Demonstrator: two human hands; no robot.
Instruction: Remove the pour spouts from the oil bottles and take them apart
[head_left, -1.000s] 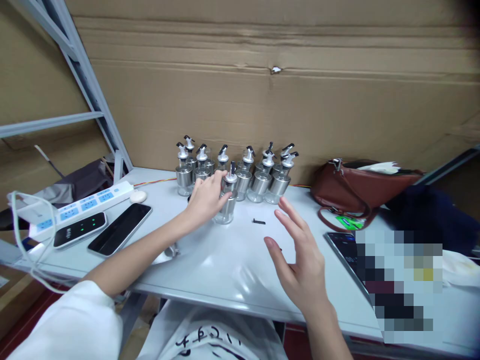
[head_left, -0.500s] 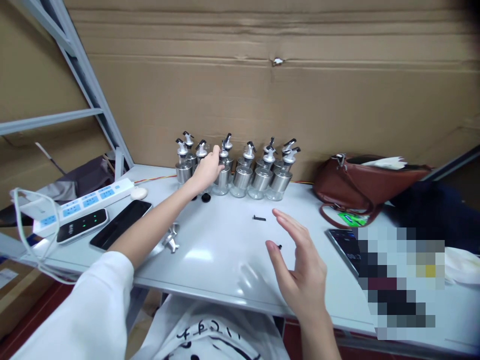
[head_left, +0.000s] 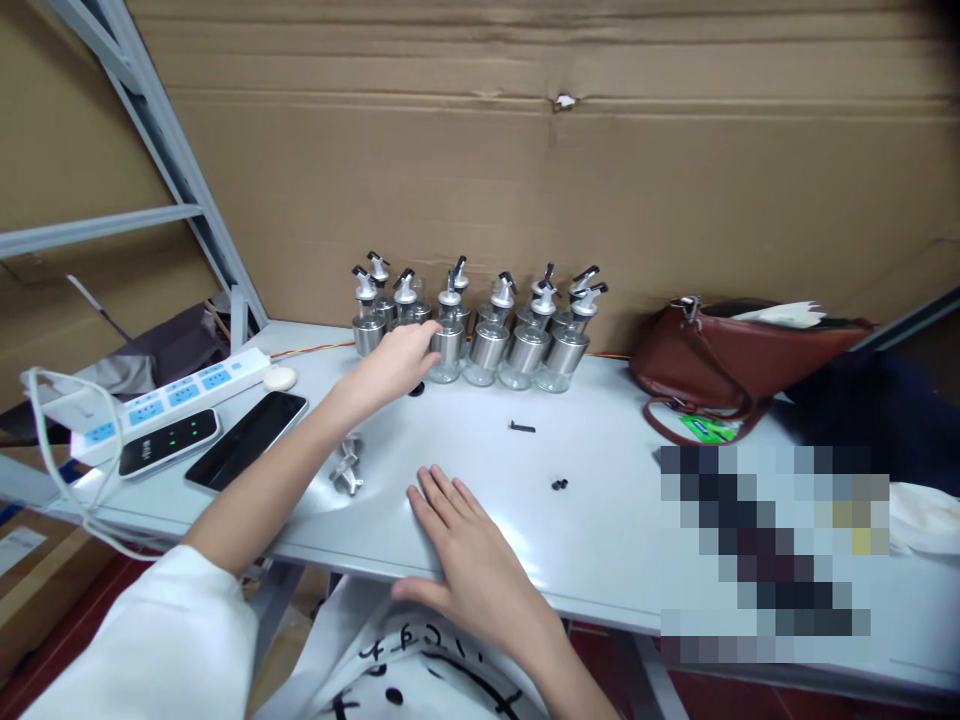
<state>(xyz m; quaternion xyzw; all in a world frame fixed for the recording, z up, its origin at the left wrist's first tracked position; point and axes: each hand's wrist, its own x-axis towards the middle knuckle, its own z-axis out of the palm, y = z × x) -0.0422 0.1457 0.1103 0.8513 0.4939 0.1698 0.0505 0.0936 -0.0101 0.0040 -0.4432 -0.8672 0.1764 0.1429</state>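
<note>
Left hand point(head_left: 394, 365) was stretched forward over the pale grey desk point(head_left: 600, 540), its fingers point(head_left: 427, 345) loosely bent and released, grasping nothing. Their tips lay against, or just short of, a small clear glass bottle point(head_left: 448, 350) with a steel band and a black-and-white pour spout; contact could not be confirmed. That bottle stood upright at the front of a tight cluster of like bottles point(head_left: 525, 340) extending rightward from the fingers. A small round black cap point(head_left: 415, 388) lay just below the fingertips. Right hand point(head_left: 465, 550) rested palm down on the desk, fingers point(head_left: 439, 495) spread flat and released. A small metal fitting point(head_left: 347, 470) lay just left of those fingers. A short black rod point(head_left: 521, 428) and two tiny black beads point(head_left: 559, 484) lay to their right, apart. A flat black phone point(head_left: 247, 438) lay well left of both hands.
</note>
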